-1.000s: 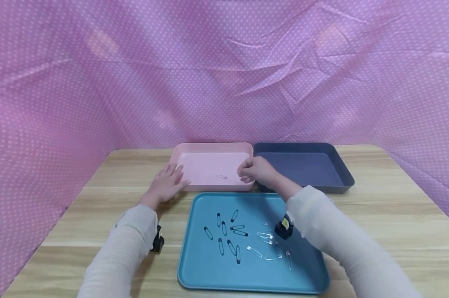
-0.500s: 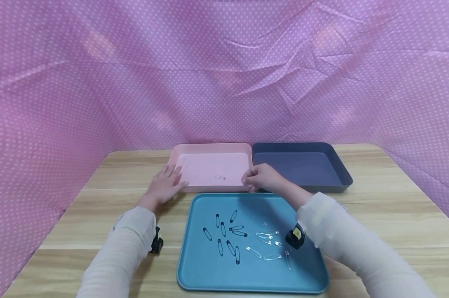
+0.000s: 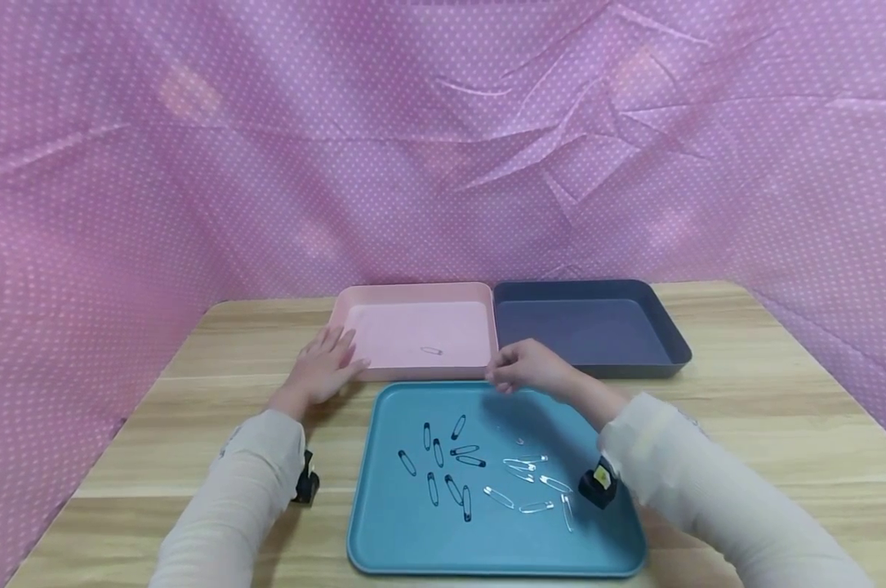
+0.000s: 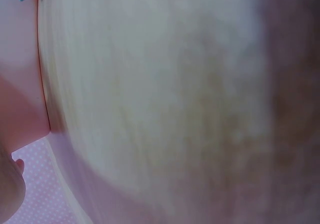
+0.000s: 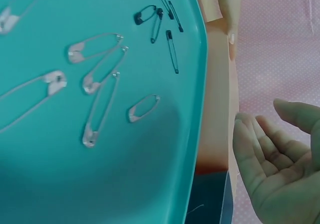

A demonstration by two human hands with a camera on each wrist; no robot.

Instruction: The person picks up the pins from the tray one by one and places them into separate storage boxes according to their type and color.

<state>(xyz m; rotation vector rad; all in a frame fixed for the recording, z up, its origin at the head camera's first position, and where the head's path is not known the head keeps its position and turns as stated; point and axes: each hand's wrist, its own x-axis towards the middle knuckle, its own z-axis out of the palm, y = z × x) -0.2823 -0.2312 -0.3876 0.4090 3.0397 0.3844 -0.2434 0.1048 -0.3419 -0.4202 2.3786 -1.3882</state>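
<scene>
My left hand [image 3: 318, 371] rests with spread fingers on the left rim of a pink tray [image 3: 406, 322]. One silver safety pin [image 3: 431, 351] lies inside that tray, near its front. Over the far edge of a blue tray [image 3: 413, 551] is my right hand [image 3: 528, 365], close to where the pink and navy trays meet. In the right wrist view its fingers [image 5: 250, 154] are loosely bent, the thumb stands apart, and nothing is between them. On the blue tray, black safety pins [image 3: 433, 488] lie at the left and silver safety pins [image 3: 498, 496] at the right.
A navy tray [image 3: 589, 331] stands right beside the pink one at the back of the wooden table [image 3: 751, 384]. Pink dotted cloth [image 3: 443, 163] hangs behind. Black wrist cameras [image 3: 598, 483] sit under both sleeves; the right one is above the blue tray.
My right hand has drawn back from the pink tray's right side toward the blue tray, moving nearer and rightward. The left hand stays at the pink rim.
</scene>
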